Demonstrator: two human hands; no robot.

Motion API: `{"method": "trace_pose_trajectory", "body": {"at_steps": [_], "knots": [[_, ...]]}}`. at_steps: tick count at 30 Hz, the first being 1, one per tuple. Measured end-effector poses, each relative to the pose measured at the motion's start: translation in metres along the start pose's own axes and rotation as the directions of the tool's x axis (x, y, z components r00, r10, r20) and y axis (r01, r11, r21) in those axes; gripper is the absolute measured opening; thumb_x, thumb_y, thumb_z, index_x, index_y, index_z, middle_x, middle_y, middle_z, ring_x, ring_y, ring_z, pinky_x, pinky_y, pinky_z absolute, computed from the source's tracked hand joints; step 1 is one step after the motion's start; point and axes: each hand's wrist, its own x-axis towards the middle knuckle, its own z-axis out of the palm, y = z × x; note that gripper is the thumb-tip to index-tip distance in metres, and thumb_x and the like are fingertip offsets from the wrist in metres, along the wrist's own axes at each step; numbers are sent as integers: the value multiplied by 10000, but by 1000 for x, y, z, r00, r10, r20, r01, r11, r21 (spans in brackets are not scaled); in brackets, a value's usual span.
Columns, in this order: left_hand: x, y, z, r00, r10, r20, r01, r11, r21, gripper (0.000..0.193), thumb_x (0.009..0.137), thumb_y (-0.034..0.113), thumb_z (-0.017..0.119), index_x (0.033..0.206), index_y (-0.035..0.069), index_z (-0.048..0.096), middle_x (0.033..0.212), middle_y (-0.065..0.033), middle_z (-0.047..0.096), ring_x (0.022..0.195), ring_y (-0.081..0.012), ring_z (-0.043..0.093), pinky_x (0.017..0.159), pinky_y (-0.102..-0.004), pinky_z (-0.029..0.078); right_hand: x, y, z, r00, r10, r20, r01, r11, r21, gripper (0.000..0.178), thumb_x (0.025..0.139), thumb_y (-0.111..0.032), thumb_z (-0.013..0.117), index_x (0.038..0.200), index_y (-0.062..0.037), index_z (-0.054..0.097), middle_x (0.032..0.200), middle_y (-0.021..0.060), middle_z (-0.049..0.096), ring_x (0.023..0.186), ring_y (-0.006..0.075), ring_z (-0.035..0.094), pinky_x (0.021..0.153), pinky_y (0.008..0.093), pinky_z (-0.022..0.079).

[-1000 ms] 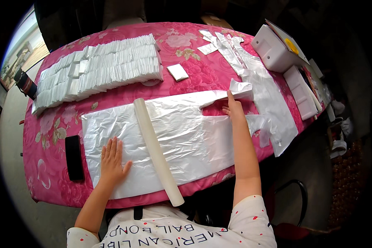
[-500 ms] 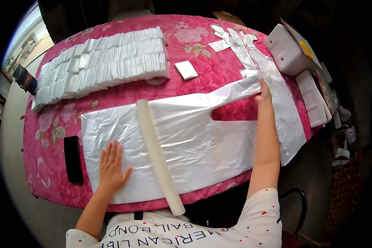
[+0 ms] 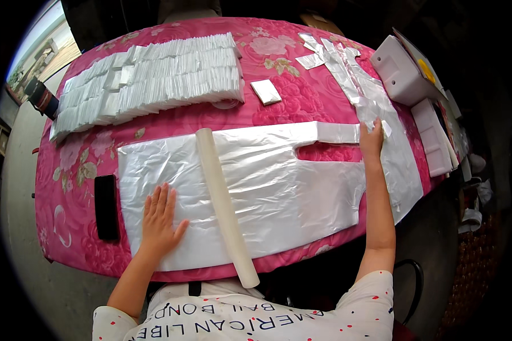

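A white plastic carrier bag with cut-out handles lies spread flat in front of me. My left hand rests on its left part, open, palm down with the fingers stretched. Across the bag lies a long pale tube, its near end jutting past the table edge. My right hand is at the end of the far handle strip, thumb and forefinger apart. Under and beside that hand is a stack of more white bags; a small loose flap shows by the fingers.
The table wears a pink flowered cloth. Rows of folded white packets stand at the far left, one single packet apart. A black phone lies left of the bag, a dark bottle at the left edge, white foam boxes at the right.
The far handle strip, raised and slanting in my right hand before, now lies flat and straighter. My right hand has come down slightly rightward, its fingers parting. My left hand stays on the bag.
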Motion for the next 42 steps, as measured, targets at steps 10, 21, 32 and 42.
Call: {"method": "trace_pose_trajectory", "body": {"at_steps": [10,21,32,42], "knots": [[0,-3,4,999,16,-36,-16,1000,8,716,812,392,535,1383,50,270,1444,-157,232,1352,-295,181,1095,-437,107,-266,-237,-53,416,-370,831,317,915,249,947,775,-382,602,1397,36,25,750,165,583,634,289,601,546,392,486],[-3,-7,11,998,17,-66,-16,1000,13,726,806,400,544,1386,60,268,1446,-150,230,1352,-293,182,1093,-439,108,-192,-110,-75,695,-197,691,317,947,-49,810,726,-296,576,1406,-56,205,706,168,585,623,319,595,589,414,486],[-6,-19,5,999,7,-44,-5,999,33,726,808,403,542,1386,58,269,1453,-144,220,1353,-289,182,1093,-434,111,-117,17,-100,873,159,461,64,900,-432,785,747,-279,571,1407,-68,201,862,232,628,744,371,615,695,434,481],[-13,-30,-1,1000,5,-11,-4,996,84,730,808,399,528,1390,53,254,1459,-138,209,1358,-288,169,1096,-422,108,-239,-158,-89,567,-409,715,160,906,391,794,744,-264,620,1398,-42,230,748,164,599,614,311,595,608,355,486]]}}
